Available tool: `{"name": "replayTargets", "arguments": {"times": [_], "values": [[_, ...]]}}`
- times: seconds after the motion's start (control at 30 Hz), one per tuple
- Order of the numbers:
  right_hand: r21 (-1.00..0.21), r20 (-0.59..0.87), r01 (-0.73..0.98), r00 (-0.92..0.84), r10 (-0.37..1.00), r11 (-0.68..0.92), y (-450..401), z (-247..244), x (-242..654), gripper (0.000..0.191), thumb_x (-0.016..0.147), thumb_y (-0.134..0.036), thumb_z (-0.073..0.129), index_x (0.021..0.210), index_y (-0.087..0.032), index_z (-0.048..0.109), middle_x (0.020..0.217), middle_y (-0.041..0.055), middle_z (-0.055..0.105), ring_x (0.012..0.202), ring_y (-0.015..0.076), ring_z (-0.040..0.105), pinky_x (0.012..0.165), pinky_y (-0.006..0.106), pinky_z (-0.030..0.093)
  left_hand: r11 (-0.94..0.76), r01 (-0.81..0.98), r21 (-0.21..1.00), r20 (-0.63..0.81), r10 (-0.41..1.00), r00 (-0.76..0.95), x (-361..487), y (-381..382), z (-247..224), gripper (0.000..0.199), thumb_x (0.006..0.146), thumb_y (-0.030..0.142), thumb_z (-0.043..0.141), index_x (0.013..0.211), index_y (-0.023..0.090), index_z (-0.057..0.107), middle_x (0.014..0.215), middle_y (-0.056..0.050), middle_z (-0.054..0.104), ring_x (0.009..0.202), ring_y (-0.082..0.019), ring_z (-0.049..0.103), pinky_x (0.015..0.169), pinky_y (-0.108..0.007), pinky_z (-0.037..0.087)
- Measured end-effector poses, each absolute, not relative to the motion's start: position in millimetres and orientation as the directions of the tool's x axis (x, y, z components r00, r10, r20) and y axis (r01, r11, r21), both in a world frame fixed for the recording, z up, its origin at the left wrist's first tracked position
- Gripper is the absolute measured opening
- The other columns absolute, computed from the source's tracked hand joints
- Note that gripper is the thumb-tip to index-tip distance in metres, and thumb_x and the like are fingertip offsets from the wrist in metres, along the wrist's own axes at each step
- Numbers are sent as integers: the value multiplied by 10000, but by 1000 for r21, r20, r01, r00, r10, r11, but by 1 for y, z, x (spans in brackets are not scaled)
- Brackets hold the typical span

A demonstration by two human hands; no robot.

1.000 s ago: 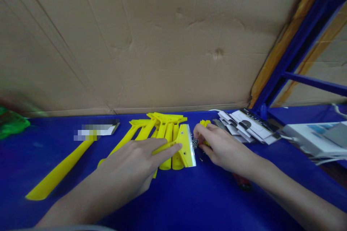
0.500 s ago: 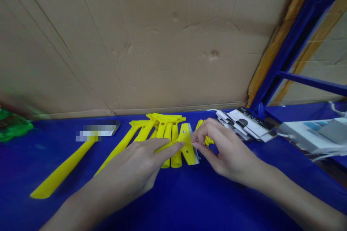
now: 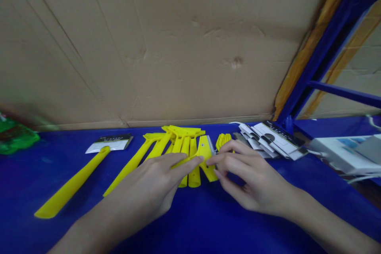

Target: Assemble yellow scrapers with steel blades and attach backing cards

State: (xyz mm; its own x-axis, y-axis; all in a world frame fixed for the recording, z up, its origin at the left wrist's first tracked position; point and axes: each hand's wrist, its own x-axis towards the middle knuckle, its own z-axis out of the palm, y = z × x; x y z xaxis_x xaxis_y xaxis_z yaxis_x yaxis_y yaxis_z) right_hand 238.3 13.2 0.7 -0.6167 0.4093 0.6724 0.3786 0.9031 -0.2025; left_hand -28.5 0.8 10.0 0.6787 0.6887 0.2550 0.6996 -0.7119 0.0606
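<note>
My left hand (image 3: pixel 159 178) is closed around the handle of a yellow scraper (image 3: pixel 205 143), its index finger lying along the neck. A metal strip shows at the right edge of the scraper's head, and a screw sits in the upper part. My right hand (image 3: pixel 247 170) is curled at that edge. Its index fingertip touches the lower part of the head, with the thumb just below; anything between these fingertips is too small or hidden to make out. Several more yellow scraper handles (image 3: pixel 181 131) lie behind and under my left hand.
To the left lies a yellow scraper (image 3: pixel 74 178) with a black-and-white card sleeve (image 3: pixel 111 143) on its head. Small yellow pieces (image 3: pixel 223 139) and a pile of printed cards (image 3: pixel 274 137) are at right. A white device with cables (image 3: pixel 348 152), green plastic (image 3: pixel 18 137) and a cardboard wall (image 3: pixel 178 47) border the blue table.
My right hand has shifted from beside the scraper's head onto its lower part, its index finger now covering the lower hole. My left hand keeps its hold.
</note>
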Motion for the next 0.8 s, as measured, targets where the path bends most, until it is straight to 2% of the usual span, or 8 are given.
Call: {"name": "replayTargets", "arguments": {"times": [0.2,0.33,0.5,0.57,0.7,0.8], "values": [[-174,635,377,-663,396,910,8,5,241,186,924,-16,547,850,-173,612,1004,73,778,1006,225,597,900,361,528,-724,687,60,225,681,697,-31,3,8,683,944,-6,423,1533,332,500,1379,-74,717,1143,-275,734,967,-483,632],[-48,618,398,-709,340,916,7,6,241,186,948,-23,555,856,-156,646,1085,73,795,1014,243,614,882,390,522,-719,692,63,218,687,694,-31,4,7,668,939,-8,419,1509,327,520,1344,-70,732,1102,-276,746,923,-476,647],[116,559,415,-778,286,903,6,9,238,178,968,-58,584,852,-170,658,1076,72,804,965,260,638,815,415,511,-715,698,49,230,688,688,-30,3,7,699,932,-12,415,1518,352,524,1373,-66,722,1089,-251,752,933,-425,640],[80,542,424,-778,317,902,5,10,237,177,972,-61,574,861,-167,664,1070,76,797,985,262,637,841,417,517,-717,696,46,244,683,688,-31,3,6,712,920,-16,429,1525,346,527,1351,-70,733,1071,-242,758,939,-405,635],[-97,534,423,-742,405,901,5,11,238,183,947,-38,541,886,-146,674,1087,86,769,1073,254,609,967,399,516,-725,687,53,273,672,688,-33,5,4,704,906,-18,466,1506,337,564,1281,-70,762,1034,-225,767,950,-371,627],[-115,533,415,-741,409,903,4,12,240,191,945,-35,535,908,-143,688,1102,83,769,1094,254,597,980,400,513,-730,680,72,293,667,685,-32,4,4,679,918,-8,475,1494,335,583,1258,-65,772,1030,-212,768,961,-354,623]]}}
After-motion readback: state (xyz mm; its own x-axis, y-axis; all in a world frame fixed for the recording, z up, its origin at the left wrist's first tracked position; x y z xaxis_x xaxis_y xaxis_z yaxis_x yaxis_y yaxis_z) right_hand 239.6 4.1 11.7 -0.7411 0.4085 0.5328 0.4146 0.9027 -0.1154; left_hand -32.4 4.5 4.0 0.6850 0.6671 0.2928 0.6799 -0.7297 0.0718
